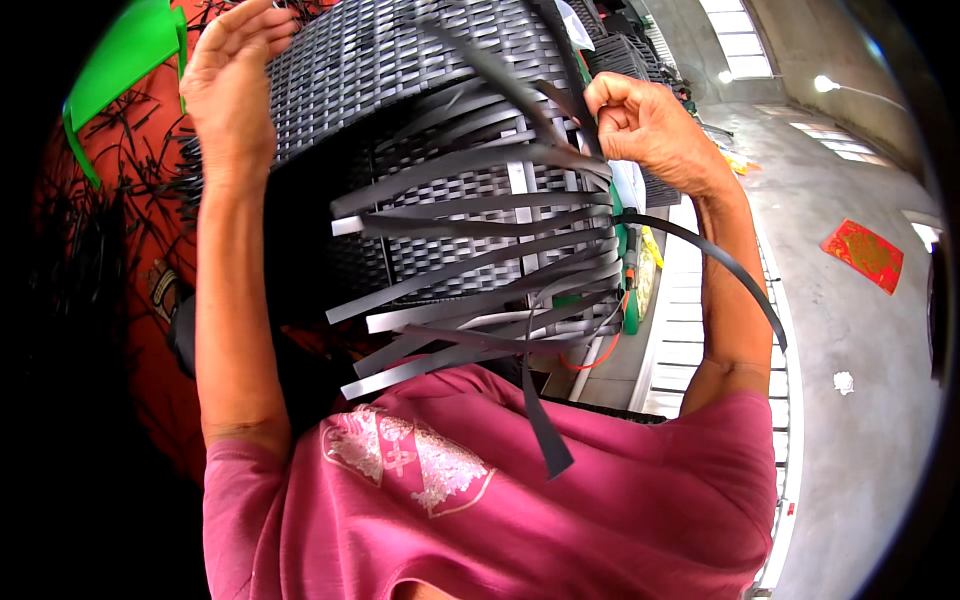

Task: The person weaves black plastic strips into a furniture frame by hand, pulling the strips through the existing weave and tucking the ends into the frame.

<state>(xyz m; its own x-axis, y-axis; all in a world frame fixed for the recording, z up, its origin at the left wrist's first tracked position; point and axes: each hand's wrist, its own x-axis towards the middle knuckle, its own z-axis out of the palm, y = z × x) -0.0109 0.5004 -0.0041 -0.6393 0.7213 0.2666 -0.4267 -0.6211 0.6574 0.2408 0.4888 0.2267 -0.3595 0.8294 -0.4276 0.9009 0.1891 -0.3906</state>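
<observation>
A dark grey woven basketwork piece, made of flat plastic strips, stands in front of me. Many loose black strip ends fan out from its right edge toward the left, some with pale tips. My right hand is at the upper right edge, fingers curled in a pinch on a black plastic strip, mostly hidden by the fingers. At the weave's far left corner is my left hand, its fingers bent and bunched together; what they hold, if anything, is hidden. A blurred strip arcs between the hands.
At the far left a green plastic stool stands on a red floor covering strewn with black strip scraps. Stacked woven pieces lie beyond my right hand. A white slatted frame runs along the right, beside grey concrete floor.
</observation>
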